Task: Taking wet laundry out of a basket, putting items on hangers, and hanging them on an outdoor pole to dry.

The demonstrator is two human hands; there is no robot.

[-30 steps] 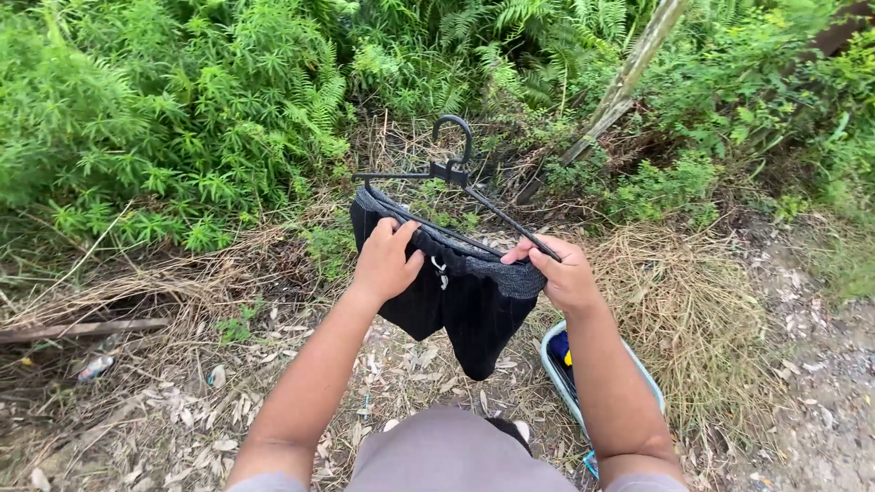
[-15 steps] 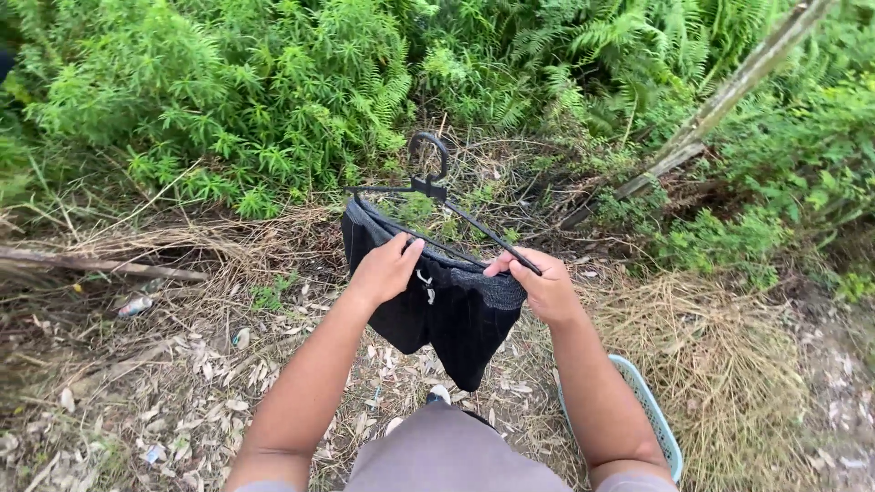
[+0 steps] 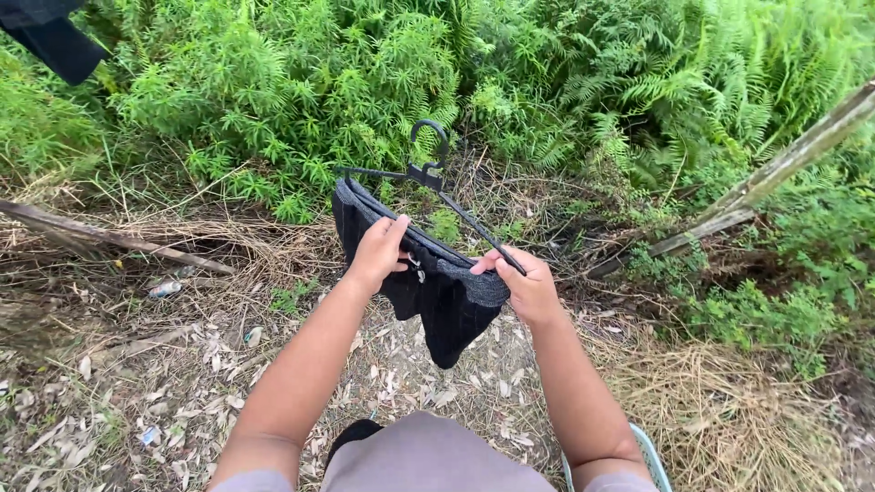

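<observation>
Black garment [image 3: 447,301], small and dark with a grey waistband, hangs on a black plastic hanger [image 3: 428,178] held out in front of the person, between both hands and above dry, leaf-strewn ground [image 3: 182,383].

Far to the left of the fingers, at the top corner, a piece of dark cloth [image 3: 55,41] hangs into view, and below it a bare grey stick [image 3: 100,237] lies across the dry grass, well apart from either hand.

The left hand [image 3: 378,251] grips the garment's upper edge near the left end of the hanger. Its fingers [image 3: 394,232] are curled together over the waistband, pinching cloth and hanger bar; the thumb's place underneath cannot be told. Just above and to the right of these fingers the hanger's hook [image 3: 430,141] stands upright, free of any line or branch.

Between the two sets of fingers the garment sags, its lower point drooping well below both hands.

The right hand [image 3: 524,287] holds the right end, where the hanger's arm slopes down. Its fingers [image 3: 497,264] are pressed together and folded over the waistband, pinching cloth against the thin black bar.

Right of those fingers, a weathered wooden pole [image 3: 775,178] leans diagonally through ferns [image 3: 693,82]. Below the right forearm, a pale blue-green basket rim [image 3: 649,456] shows at the bottom edge.
</observation>
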